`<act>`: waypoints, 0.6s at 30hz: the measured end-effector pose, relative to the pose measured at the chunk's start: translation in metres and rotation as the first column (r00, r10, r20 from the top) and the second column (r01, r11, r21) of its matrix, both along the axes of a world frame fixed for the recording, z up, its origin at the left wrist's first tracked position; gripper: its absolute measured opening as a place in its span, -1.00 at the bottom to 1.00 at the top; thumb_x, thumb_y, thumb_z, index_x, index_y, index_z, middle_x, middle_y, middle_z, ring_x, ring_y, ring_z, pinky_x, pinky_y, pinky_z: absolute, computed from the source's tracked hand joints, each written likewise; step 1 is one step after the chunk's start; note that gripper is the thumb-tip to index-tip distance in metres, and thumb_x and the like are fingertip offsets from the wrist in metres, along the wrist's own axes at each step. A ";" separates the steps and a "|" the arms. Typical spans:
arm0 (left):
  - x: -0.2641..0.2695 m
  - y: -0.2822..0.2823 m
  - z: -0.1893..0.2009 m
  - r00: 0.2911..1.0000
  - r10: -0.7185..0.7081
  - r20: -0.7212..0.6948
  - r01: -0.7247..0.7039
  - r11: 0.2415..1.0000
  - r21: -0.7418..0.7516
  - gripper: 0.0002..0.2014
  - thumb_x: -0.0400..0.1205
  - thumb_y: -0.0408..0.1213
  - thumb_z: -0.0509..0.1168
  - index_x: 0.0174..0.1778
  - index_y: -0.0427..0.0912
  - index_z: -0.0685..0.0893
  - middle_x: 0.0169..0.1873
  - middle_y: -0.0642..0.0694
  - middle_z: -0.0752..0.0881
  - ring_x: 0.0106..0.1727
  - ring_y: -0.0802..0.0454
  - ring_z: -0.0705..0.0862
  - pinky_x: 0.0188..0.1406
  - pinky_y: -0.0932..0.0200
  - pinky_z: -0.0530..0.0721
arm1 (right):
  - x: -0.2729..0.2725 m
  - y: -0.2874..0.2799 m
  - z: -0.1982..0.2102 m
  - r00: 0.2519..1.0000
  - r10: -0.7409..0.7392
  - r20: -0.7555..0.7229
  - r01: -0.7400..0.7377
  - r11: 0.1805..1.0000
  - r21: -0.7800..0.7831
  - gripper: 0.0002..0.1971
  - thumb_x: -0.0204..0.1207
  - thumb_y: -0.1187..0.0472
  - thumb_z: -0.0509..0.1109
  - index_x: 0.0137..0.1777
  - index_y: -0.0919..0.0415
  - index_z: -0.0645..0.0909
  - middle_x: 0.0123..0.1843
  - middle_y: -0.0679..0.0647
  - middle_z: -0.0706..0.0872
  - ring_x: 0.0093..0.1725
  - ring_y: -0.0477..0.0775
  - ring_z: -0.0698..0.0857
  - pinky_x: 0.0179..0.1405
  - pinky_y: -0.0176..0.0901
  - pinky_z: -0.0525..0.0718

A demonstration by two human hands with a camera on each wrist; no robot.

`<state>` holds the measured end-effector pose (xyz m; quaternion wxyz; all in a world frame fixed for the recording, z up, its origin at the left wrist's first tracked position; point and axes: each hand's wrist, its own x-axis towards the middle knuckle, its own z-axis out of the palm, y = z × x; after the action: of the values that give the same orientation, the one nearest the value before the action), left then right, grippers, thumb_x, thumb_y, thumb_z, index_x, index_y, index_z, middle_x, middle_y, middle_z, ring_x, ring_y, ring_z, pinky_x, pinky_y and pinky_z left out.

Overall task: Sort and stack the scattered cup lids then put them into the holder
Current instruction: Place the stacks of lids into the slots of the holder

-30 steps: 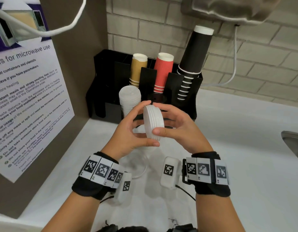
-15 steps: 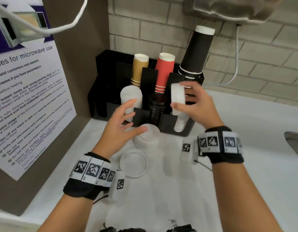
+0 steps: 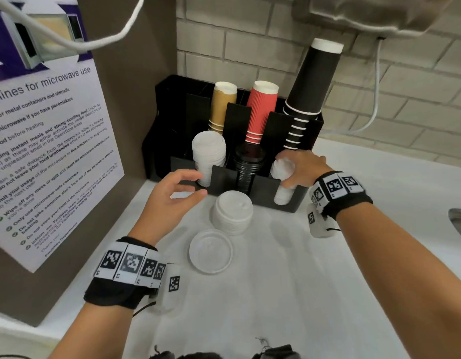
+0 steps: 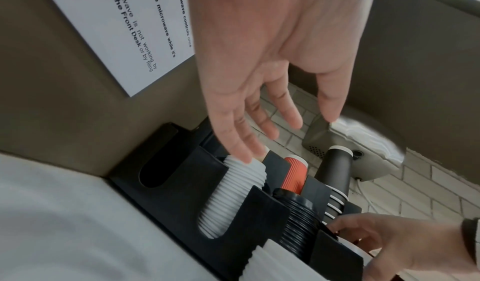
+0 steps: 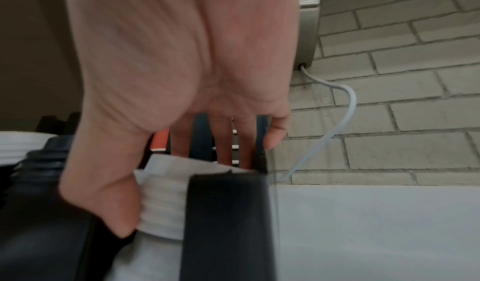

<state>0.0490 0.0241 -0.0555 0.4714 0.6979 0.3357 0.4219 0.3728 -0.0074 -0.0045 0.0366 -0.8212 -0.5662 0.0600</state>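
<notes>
White worktop (image 3: pixel 353 268) is carrying: a black holder (image 3: pixel 263 187) standing at the rear against the brick wall; a stack of white lids (image 3: pixel 233 212) sitting just in front of it; a single clear lid (image 3: pixel 210 251) lying flat just beside that stack, nearer the person.

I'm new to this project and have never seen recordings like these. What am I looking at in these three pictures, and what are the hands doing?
No machine here: a person wears one camera on the head and one on each wrist, on the bands with square markers. The head view looks down at a white counter with a black holder of cups and lids. The right hand grips a stack of white lids in the holder's right front slot; the right wrist view shows this up close. The left hand hovers open, holding nothing. On the counter lie another white lid stack and one clear lid.
</notes>
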 end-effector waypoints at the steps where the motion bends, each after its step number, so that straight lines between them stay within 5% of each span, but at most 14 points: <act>1: 0.000 0.002 -0.001 0.997 -0.010 -0.070 0.010 1.000 0.000 -0.78 0.56 -0.26 0.48 0.04 0.11 0.68 0.14 0.11 0.69 0.04 0.22 0.69 -0.13 0.50 0.56 | -0.001 0.001 -0.001 1.000 0.009 0.028 -0.009 1.000 -0.028 -0.20 0.23 0.08 0.58 0.50 -0.13 0.37 0.33 0.07 0.59 0.29 0.21 0.55 0.23 0.16 0.34; 3: -0.001 0.005 -0.004 0.956 -0.049 -0.289 0.041 0.999 -0.035 -0.81 0.55 -0.19 0.49 -0.02 0.13 0.64 0.11 0.07 0.64 -0.02 0.20 0.64 -0.23 0.39 0.54 | -0.004 0.002 -0.003 0.997 0.021 0.080 -0.015 0.997 -0.072 -0.18 0.24 0.08 0.57 0.52 -0.09 0.33 0.31 0.07 0.59 0.28 0.21 0.56 0.24 0.19 0.31; 7: -0.001 0.007 -0.014 0.700 -0.145 -0.699 0.080 0.989 -0.126 -0.69 0.53 -0.07 0.50 0.10 0.06 0.55 0.09 -0.02 0.58 -0.01 0.10 0.58 -0.05 0.20 0.50 | -0.008 0.003 -0.006 0.989 0.039 0.143 -0.020 0.991 -0.132 -0.17 0.23 0.06 0.58 0.52 -0.01 0.32 0.27 0.08 0.62 0.23 0.21 0.60 0.28 0.26 0.29; 11: 0.001 0.002 -0.019 0.492 -0.213 -0.844 0.085 0.977 -0.197 -0.61 0.54 -0.07 0.48 0.21 -0.02 0.54 0.00 0.02 0.56 0.04 0.04 0.59 0.00 0.21 0.51 | -0.011 0.003 -0.011 0.976 0.026 0.217 0.004 0.991 -0.134 -0.24 0.21 -0.05 0.59 0.40 0.07 0.36 0.11 0.03 0.66 0.10 0.18 0.65 0.29 0.26 0.25; 14: 0.004 0.000 -0.017 0.365 -0.226 -0.903 0.083 0.974 -0.210 -0.61 0.58 -0.10 0.44 0.25 -0.10 0.52 0.08 -0.02 0.57 -0.15 0.08 0.55 -0.09 0.22 0.49 | -0.012 0.002 -0.014 0.971 0.028 0.236 0.002 0.992 -0.127 -0.27 0.20 -0.12 0.58 0.34 0.07 0.40 -0.05 0.00 0.61 0.02 0.17 0.65 0.28 0.23 0.23; 18: 0.008 -0.004 -0.011 0.286 -0.240 -0.927 0.091 0.970 -0.224 -0.71 0.64 -0.21 0.37 0.24 -0.18 0.55 0.18 -0.10 0.63 -0.25 0.08 0.55 -0.13 0.21 0.50 | -0.012 0.001 -0.016 0.966 0.043 0.253 -0.009 0.991 -0.134 -0.32 0.29 -0.14 0.52 0.37 0.07 0.43 0.11 0.03 0.55 0.05 0.18 0.64 0.28 0.23 0.24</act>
<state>0.0566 0.0201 -0.0663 0.2674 0.8109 0.5003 -0.1435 0.3607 -0.0060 -0.0202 -0.0916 -0.8152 -0.5718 -0.0086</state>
